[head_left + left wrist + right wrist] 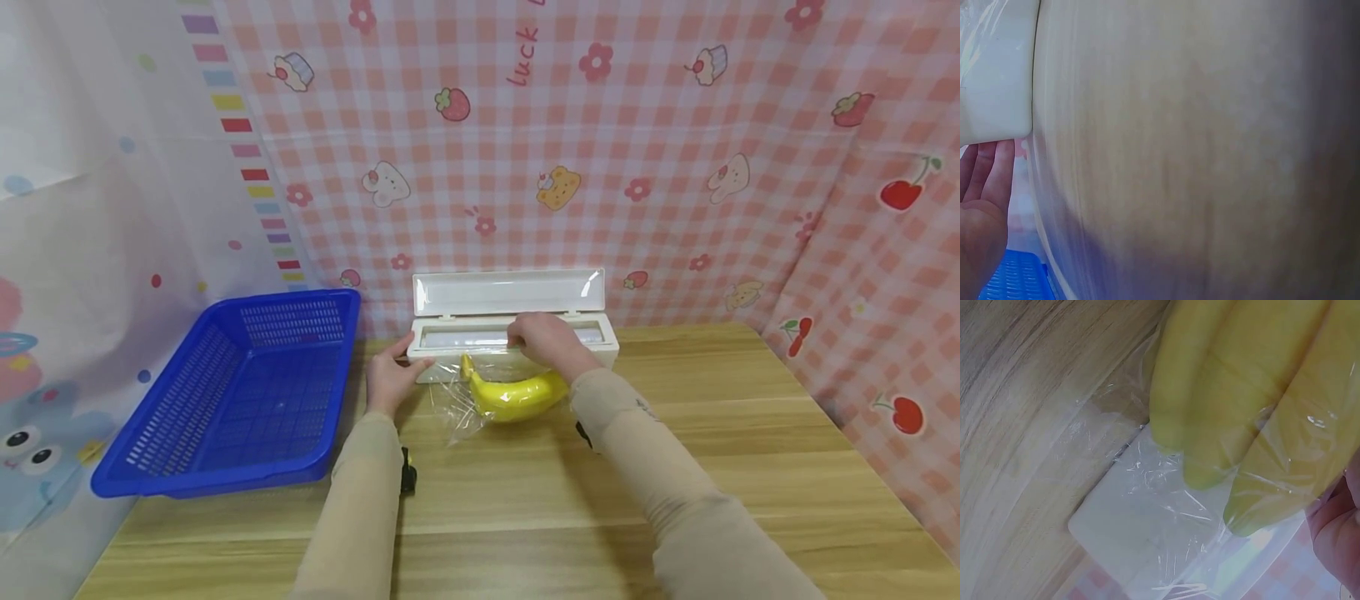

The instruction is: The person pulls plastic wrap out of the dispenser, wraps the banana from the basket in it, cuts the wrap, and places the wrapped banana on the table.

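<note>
The left grip (388, 382) is spread at the film box (491, 353), thumb in front, fingers straight along its nine-o'clock end. The right grip (553, 340) curls over the box's slot (468, 337); whether it pinches anything is hidden. Just at six o'clock of the box lie bananas (517, 402) under clear film (456, 412): probably light and fairly firm, best held round the middle, though the film looks thin, slippery and easily creased. Toward nine o'clock, a blue basket (262, 408) sits on the surface (510, 508).
</note>
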Motion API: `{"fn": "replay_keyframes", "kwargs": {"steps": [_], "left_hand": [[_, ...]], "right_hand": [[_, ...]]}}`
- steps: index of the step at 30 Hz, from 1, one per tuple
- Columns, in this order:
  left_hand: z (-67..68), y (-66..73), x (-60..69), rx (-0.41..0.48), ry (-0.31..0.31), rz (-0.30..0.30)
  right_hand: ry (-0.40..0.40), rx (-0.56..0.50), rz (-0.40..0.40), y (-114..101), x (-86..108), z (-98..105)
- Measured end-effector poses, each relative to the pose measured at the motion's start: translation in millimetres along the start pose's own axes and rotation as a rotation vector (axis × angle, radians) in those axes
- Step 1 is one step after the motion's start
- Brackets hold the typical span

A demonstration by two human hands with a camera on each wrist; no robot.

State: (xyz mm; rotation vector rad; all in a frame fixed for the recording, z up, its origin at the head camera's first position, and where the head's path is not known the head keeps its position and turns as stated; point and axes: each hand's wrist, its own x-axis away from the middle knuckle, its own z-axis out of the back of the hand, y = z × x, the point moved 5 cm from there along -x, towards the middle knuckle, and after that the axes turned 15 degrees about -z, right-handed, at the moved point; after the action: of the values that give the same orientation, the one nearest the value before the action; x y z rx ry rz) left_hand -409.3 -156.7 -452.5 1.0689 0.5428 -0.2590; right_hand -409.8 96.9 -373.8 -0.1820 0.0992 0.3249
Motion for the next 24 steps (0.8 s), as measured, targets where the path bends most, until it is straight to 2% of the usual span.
{"fn": "replay_keyframes", "kwargs": {"steps": [12, 20, 24], "left_hand": [[-1.0, -0.7, 0.0, 0.009, 0.003, -0.007], [1.1, 0.7, -0.1, 0.018, 0.014, 0.000], [-0.8, 1.9, 0.4, 0.026, 0.010, -0.004]], "right_hand": [[-0.022, 0.009, -0.029, 11, 2.0, 2], [-0.011, -0.019, -0.075, 49, 15.6, 10], [-0.003, -0.033, -0.071, 62, 20.7, 10]]}}
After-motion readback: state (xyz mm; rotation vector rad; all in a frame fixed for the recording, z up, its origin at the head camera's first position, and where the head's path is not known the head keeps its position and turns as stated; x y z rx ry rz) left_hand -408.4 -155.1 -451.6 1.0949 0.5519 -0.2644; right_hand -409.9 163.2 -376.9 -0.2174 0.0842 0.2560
